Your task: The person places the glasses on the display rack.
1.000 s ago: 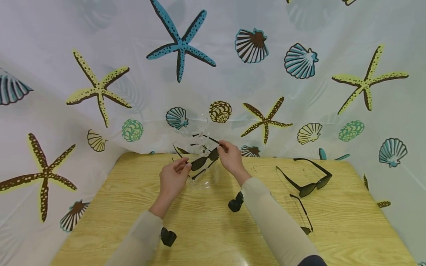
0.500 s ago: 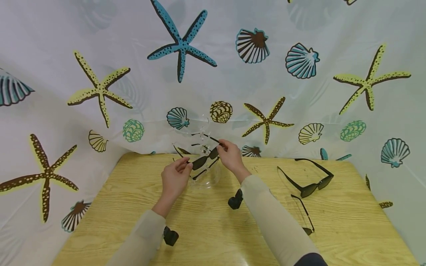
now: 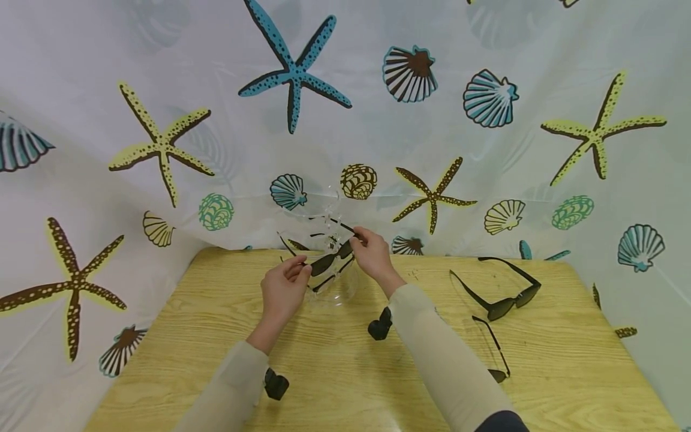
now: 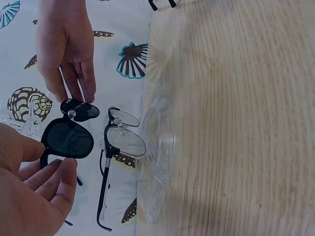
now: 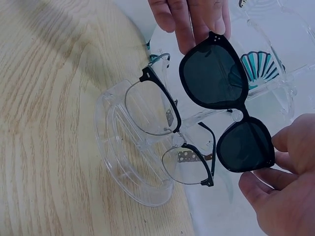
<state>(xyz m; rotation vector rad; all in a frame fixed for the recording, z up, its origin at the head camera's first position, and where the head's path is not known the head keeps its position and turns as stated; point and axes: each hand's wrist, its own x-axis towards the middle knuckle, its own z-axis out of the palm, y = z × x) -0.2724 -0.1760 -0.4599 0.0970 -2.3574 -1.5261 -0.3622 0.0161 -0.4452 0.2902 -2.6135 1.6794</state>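
Observation:
Dark sunglasses (image 3: 323, 264) are held between both hands at a clear plastic stand (image 3: 335, 298). The left hand (image 3: 283, 289) pinches the frame's left end and the right hand (image 3: 373, 255) its right end; both grips show in the right wrist view around the sunglasses (image 5: 214, 76). Below them, clear-lensed glasses with a dark browline (image 5: 152, 105) rest on the stand, whose rounded base (image 5: 110, 142) is on the table. In the left wrist view the sunglasses (image 4: 69, 139) tilt beside the clear glasses (image 4: 125, 141).
Black sunglasses (image 3: 501, 308) lie unfolded on the wooden table (image 3: 335, 366) to the right, with another dark-lensed pair (image 3: 497, 375) nearer, partly behind the right sleeve. A patterned cloth (image 3: 345, 138) hangs behind. Black wrist devices (image 3: 276, 384) show under the sleeves.
Both hands keep their grip on the sunglasses. Hands and sunglasses have shifted only very slightly.

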